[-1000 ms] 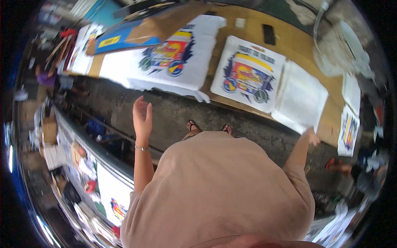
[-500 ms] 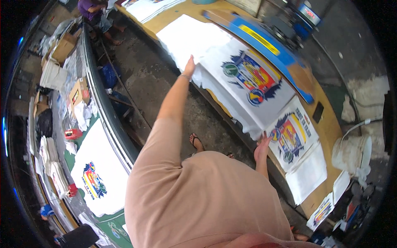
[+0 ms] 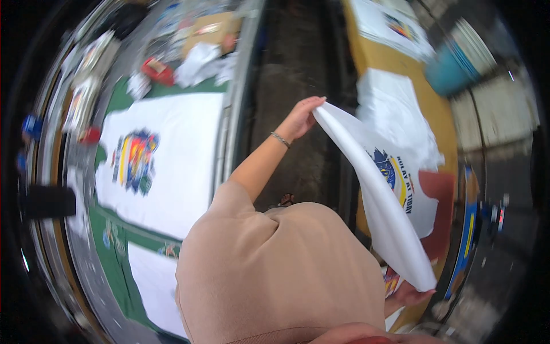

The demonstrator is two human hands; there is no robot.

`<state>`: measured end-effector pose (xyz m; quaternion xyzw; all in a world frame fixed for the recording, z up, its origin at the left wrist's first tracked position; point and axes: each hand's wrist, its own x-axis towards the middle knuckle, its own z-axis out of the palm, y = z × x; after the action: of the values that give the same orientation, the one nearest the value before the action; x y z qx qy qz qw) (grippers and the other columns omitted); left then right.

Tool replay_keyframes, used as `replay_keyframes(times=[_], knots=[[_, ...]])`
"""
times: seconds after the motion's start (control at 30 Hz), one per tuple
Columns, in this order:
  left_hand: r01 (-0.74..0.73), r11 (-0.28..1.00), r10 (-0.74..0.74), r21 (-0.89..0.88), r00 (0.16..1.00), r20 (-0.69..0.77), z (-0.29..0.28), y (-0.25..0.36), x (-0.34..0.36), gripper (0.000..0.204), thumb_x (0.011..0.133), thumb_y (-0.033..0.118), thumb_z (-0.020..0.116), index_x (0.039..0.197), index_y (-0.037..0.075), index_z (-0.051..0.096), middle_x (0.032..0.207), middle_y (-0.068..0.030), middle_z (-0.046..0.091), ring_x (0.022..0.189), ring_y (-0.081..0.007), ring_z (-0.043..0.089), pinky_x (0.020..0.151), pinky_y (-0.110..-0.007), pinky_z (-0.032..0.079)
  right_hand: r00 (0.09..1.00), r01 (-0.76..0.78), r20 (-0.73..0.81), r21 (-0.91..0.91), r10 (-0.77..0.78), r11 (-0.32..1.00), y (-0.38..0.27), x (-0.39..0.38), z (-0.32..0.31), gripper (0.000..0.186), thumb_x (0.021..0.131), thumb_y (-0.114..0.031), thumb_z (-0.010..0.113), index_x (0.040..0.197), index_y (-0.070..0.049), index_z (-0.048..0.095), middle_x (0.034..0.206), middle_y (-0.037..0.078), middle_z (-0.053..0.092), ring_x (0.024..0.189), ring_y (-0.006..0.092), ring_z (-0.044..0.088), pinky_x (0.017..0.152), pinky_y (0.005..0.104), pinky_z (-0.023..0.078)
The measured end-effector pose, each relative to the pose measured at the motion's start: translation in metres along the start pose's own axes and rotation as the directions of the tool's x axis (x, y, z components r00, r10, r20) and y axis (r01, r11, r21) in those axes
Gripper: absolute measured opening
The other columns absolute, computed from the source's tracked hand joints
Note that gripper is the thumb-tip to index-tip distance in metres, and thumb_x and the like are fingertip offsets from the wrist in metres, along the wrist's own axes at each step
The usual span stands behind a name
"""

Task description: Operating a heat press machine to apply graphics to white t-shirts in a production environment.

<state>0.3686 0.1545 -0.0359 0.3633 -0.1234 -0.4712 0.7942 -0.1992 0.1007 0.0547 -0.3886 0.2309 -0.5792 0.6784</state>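
A white printed cloth point(image 3: 372, 183), which looks like a T-shirt, is raised at its near edge between my two hands. My left hand point(image 3: 303, 117), with a bracelet at the wrist, grips one corner over the gap beside the table. At the lower right my right hand point(image 3: 409, 295), partly hidden, grips the other end of that edge. Beyond the raised edge a colourful print point(image 3: 392, 169) shows in part; I cannot tell whether it belongs to the same piece. Farther along lies a rumpled white shirt point(image 3: 389, 103).
The yellow-brown table point(image 3: 372, 54) bears a reddish-brown panel point(image 3: 440, 200) and a white printed stack point(image 3: 389, 26). Blue-green buckets point(image 3: 452, 69) stand at its far right. On the left a printed white shirt point(image 3: 172, 155) lies on a green surface point(image 3: 129, 218). A dark walkway point(image 3: 286, 74) separates the tables.
My view has turned and shifted along the table. The cloth edge, lower over the table before, is now lifted and drawn between both hands. The blue-taped board now sits at the right rim.
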Motion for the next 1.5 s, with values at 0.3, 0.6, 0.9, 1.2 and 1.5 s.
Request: replay_keyframes(times=[0.3, 0.6, 0.9, 1.2, 1.5], knots=[[-0.813, 0.575, 0.814, 0.093, 0.557, -0.165, -0.1, 0.163, -0.33, 0.014, 0.088, 0.023, 0.055, 0.086, 0.01, 0.049, 0.085, -0.0011, 0.054, 0.08, -0.0104, 0.052, 0.072, -0.027, 0.044, 0.938, -0.11, 0.307, -0.172, 0.16, 0.979, 0.146, 0.238, 0.252, 0.061, 0.092, -0.052, 0.04, 0.119, 0.002, 0.05, 0.121, 0.016, 0.053, 0.115, 0.0306, 0.048, 0.1, 0.0465, 0.036], [-0.751, 0.102, 0.969, 0.652, -0.075, -0.237, -0.007, 0.189, -0.545, 0.024, 0.096, 0.025, 0.043, 0.107, 0.005, 0.05, 0.103, -0.0085, 0.059, 0.097, -0.0186, 0.057, 0.087, -0.035, 0.046, 0.374, -0.377, 0.9, -0.071, 0.222, 0.923, 0.343, 0.194, 0.654, 0.028, 0.093, -0.018, 0.052, 0.114, 0.002, 0.053, 0.114, 0.012, 0.057, 0.108, 0.0202, 0.053, 0.092, 0.0319, 0.043], [-0.077, 0.531, 0.684, 0.844, -0.548, -0.481, -0.107, 0.268, -0.596, 0.016, 0.091, 0.024, 0.054, 0.093, 0.008, 0.057, 0.084, 0.0008, 0.06, 0.075, -0.0077, 0.057, 0.07, -0.023, 0.047, -0.331, -0.299, 0.866, -0.472, 0.374, 0.829, 0.477, -0.058, 0.866, 0.026, 0.085, -0.031, 0.066, 0.097, -0.007, 0.065, 0.081, -0.004, 0.061, 0.07, 0.0046, 0.053, 0.064, 0.0216, 0.041], [-0.034, 0.122, 0.695, 0.992, -0.71, -0.11, -0.106, 0.376, -0.626, 0.017, 0.092, 0.023, 0.049, 0.092, 0.009, 0.058, 0.081, -0.0036, 0.06, 0.076, -0.0159, 0.06, 0.068, -0.03, 0.05, -0.167, -0.618, 0.972, -0.235, 0.166, 0.751, 0.452, -0.135, 0.964, 0.029, 0.089, -0.027, 0.061, 0.106, -0.004, 0.059, 0.095, 0.001, 0.062, 0.086, 0.0116, 0.059, 0.083, 0.0296, 0.047], [-0.04, 0.217, 0.662, 0.975, -0.729, -0.177, -0.088, 0.304, -0.59, 0.017, 0.091, 0.026, 0.055, 0.088, 0.009, 0.056, 0.075, 0.0025, 0.057, 0.065, -0.0057, 0.051, 0.054, -0.019, 0.04, -0.164, -0.616, 0.948, -0.315, 0.273, 0.722, 0.484, -0.115, 0.901, 0.032, 0.09, -0.03, 0.058, 0.109, -0.004, 0.056, 0.101, 0.003, 0.06, 0.09, 0.0126, 0.057, 0.081, 0.0288, 0.048]])
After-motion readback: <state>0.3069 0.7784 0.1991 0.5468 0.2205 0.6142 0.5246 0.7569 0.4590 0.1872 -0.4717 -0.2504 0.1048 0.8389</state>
